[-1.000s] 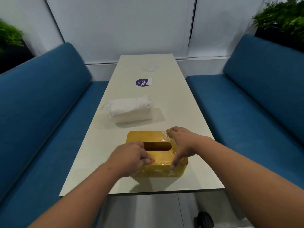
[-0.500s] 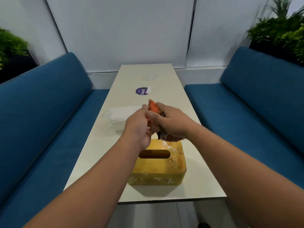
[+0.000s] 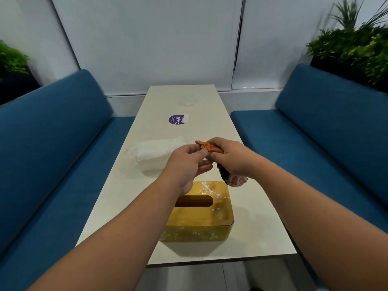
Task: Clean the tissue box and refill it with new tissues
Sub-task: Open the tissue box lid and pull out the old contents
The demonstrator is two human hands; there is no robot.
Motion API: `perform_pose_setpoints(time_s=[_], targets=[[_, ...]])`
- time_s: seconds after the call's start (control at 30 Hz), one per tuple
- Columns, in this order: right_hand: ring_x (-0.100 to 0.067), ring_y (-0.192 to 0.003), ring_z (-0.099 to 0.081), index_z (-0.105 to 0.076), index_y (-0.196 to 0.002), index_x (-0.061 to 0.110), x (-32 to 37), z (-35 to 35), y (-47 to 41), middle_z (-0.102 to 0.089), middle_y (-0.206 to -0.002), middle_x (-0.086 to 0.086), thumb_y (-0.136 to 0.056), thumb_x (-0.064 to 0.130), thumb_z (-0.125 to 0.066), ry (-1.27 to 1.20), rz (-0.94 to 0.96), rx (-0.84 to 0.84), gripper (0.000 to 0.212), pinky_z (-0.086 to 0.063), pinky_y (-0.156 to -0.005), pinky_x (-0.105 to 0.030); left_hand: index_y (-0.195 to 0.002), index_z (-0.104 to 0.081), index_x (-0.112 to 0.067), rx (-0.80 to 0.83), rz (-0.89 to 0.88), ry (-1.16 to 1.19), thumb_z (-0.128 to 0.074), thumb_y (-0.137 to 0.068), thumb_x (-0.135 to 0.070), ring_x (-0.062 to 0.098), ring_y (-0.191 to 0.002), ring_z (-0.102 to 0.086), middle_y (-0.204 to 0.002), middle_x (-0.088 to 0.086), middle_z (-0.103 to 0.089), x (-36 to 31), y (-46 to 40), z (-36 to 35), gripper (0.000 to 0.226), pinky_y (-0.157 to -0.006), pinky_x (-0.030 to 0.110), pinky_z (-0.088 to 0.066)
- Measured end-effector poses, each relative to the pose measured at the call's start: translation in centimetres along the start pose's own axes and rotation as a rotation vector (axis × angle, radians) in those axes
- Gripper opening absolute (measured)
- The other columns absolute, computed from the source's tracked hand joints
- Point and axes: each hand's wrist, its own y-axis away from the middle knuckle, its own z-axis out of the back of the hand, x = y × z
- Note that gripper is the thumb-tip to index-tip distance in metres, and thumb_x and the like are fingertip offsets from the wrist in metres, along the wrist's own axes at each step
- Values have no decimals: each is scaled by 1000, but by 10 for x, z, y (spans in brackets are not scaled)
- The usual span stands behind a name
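With both hands, left (image 3: 186,162) and right (image 3: 230,159), pinching the cloth (image 3: 212,148), spread it flat before wiping the box (image 3: 201,213) near the table's (image 3: 262,223) front edge.

On view: 1 tissue box (image 3: 199,215), 1 tissue pack (image 3: 155,154), 1 cloth (image 3: 212,148), 1 table (image 3: 252,227), 2 benches (image 3: 52,154), 1 sticker (image 3: 176,119).

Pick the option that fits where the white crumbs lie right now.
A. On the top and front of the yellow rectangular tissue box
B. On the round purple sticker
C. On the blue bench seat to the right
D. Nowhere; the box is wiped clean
A: white specks dot the lid and front wall of the yellow rectangular tissue box, while both hands hold the orange and dark patterned cloth above it.
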Motion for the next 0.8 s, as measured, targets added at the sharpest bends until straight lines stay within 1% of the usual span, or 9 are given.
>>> perform_pose_setpoints(time_s=[0.1, 0.17, 0.23, 0.3, 0.37, 0.4, 0.47, 0.63, 0.8], targets=[[-11, -84, -54, -48, -130, 24, -9, -11, 0, -59, -100, 4, -98, 33, -51, 36, 20, -44, 34, -44, -70, -24, -117, -59, -3, 76, -21, -33, -55, -97, -12, 24, -89, -69, -107, 17, -67, 6, -6, 2, 22, -81, 37, -58], [-10, -84, -53, -52, -125, 26, -21, -14, 1, -60, -100, 5, -96, 37, -56, 44, 13, -78, 32, -43, -69, -23, -115, -62, -9, 113, -58, -206, -56, -97, -25, 25, -95, -68, -110, 13, -67, 10, -10, 12, 25, -86, 40, -56], [-11, -86, -54, -56, -120, 27, -39, -14, 2, -62, -102, 4, -94, 41, -58, 73, -36, -48, 29, -45, -73, -26, -127, -58, -20, 120, -189, -781, -62, -89, -46, 20, -113, -59, -127, 1, -60, 20, -15, 35, 46, -97, 38, -49], [-12, -89, -55, -59, -118, 28, -57, -15, 4, -62, -105, 4, -93, 42, -59, 101, -92, 2, 29, -47, -79, -29, -146, -36, -25, 244, -233, -1384, -67, -71, -70, 19, -137, -35, -150, -4, -38, 37, -20, 61, 92, -112, 39, -31], [-12, -91, -55, -60, -119, 27, -70, -18, 7, -62, -106, 4, -93, 42, -60, 94, -115, 45, 30, -47, -81, -29, -153, -11, -24, 391, -180, -1684, -60, -52, -88, 24, -147, -6, -161, -2, -11, 56, -23, 77, 129, -120, 43, -10], [-13, -93, -55, -60, -120, 27, -73, -20, 8, -61, -108, 4, -93, 41, -60, 90, -116, 64, 31, -46, -82, -29, -154, -3, -24, 425, -160, -1732, -55, -47, -93, 24, -148, 4, -162, -2, -2, 64, -23, 81, 138, -120, 45, -2], [-14, -98, -55, -58, -125, 27, -77, -26, 8, -60, -113, 4, -94, 39, -59, 96, -102, 82, 32, -46, -86, -29, -153, 4, -23, 439, -160, -1749, -50, -43, -95, 25, -147, 12, -162, -2, 5, 73, -25, 83, 142, -119, 48, 5], [-11, -103, -49, -53, -133, 31, -79, -38, 0, -57, -123, 7, -95, 37, -58, 165, -28, 84, 38, -42, -89, -26, -153, 7, -23, 457, -149, -1741, -57, -44, -92, 24, -147, 12, -162, -3, 5, 74, -28, 83, 144, -118, 51, 8], [-8, -101, -47, -58, -129, 30, -70, -50, -14, -56, -121, 9, -94, 41, -56, 258, 48, 65, 37, -48, -89, -27, -153, 6, -24, 455, -138, -1731, -63, -47, -89, 24, -148, 10, -162, -3, 4, 74, -28, 81, 142, -118, 50, 8]])
